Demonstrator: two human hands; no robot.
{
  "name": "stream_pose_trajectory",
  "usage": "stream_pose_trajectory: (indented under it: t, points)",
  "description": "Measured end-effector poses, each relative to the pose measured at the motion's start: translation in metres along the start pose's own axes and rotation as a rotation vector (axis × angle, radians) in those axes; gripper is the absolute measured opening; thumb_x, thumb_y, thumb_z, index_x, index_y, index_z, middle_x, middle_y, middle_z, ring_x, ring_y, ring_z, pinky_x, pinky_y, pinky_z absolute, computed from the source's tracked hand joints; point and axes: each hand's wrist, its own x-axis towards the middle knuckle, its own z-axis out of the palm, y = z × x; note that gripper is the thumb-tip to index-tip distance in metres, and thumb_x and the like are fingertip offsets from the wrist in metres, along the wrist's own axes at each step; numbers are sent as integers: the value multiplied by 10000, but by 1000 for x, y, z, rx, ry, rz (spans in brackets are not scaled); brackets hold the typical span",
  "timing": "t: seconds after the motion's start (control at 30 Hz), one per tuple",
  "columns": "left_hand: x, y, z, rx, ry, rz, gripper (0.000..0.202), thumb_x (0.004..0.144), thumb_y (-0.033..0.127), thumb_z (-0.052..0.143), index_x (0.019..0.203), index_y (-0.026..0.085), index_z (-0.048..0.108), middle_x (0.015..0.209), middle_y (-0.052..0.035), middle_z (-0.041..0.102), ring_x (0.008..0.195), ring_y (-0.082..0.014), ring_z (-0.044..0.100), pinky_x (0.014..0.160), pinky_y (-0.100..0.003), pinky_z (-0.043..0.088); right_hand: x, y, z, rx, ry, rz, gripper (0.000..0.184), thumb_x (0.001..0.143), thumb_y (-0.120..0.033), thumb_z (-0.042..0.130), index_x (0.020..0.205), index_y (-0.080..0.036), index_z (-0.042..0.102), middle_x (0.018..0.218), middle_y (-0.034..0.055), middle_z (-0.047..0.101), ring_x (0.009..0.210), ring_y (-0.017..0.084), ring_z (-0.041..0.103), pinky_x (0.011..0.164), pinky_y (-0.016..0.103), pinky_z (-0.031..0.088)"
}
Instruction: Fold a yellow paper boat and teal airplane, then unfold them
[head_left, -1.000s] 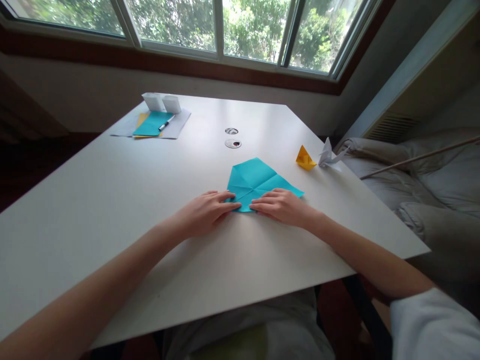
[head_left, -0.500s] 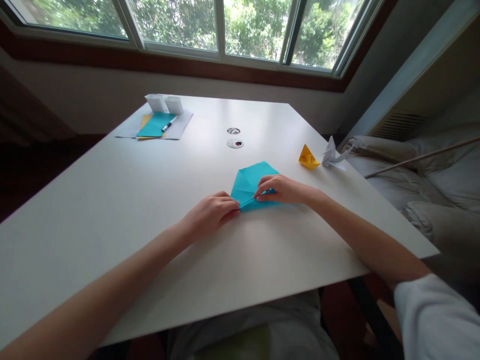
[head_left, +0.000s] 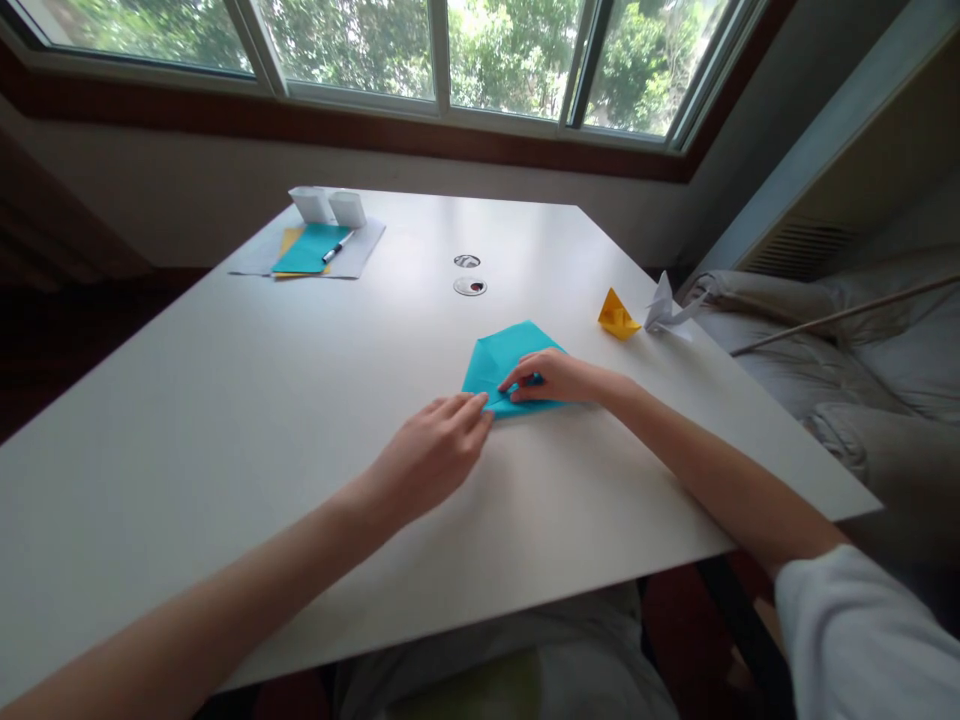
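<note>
A sheet of turquoise origami paper (head_left: pixel 510 347), partly folded into an angular shape, lies flat near the middle of the white table (head_left: pixel 247 430). My left hand (head_left: pixel 439 450) rests at its near left corner, fingers stretched out and lying flat on the paper. Over the paper's near right part, my right hand (head_left: pixel 555 377) has its fingers bent, the index finger and thumb close together at a folded flap. That hand covers part of the paper's right side, so the fold under it is hidden.
A yellow paper boat (head_left: pixel 618 316) and a white paper crane (head_left: pixel 667 305) stand at the right. Far left are coloured sheets (head_left: pixel 311 250), a pen (head_left: pixel 337 248) and two white paper boxes (head_left: pixel 347 210). Round metal fittings (head_left: pixel 470 286) sit in the tabletop.
My left hand has shifted slightly right and its fingers have straightened onto the paper's corner. My right hand has slid a little left, and the raised flap now lies lower.
</note>
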Motion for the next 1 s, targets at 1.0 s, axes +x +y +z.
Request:
stream_pose_trajectory:
  t: [1.0]
  points:
    - [-2,47,3,55,-234,-243,412,902,353,325,1222,150,486,1316,-194,447,1213,-384,401,886,-504,409,-10,-24,9,-184,82,223,196,785,-337,613,888,-205,715,767,34,669,755,156,557,608,223,349]
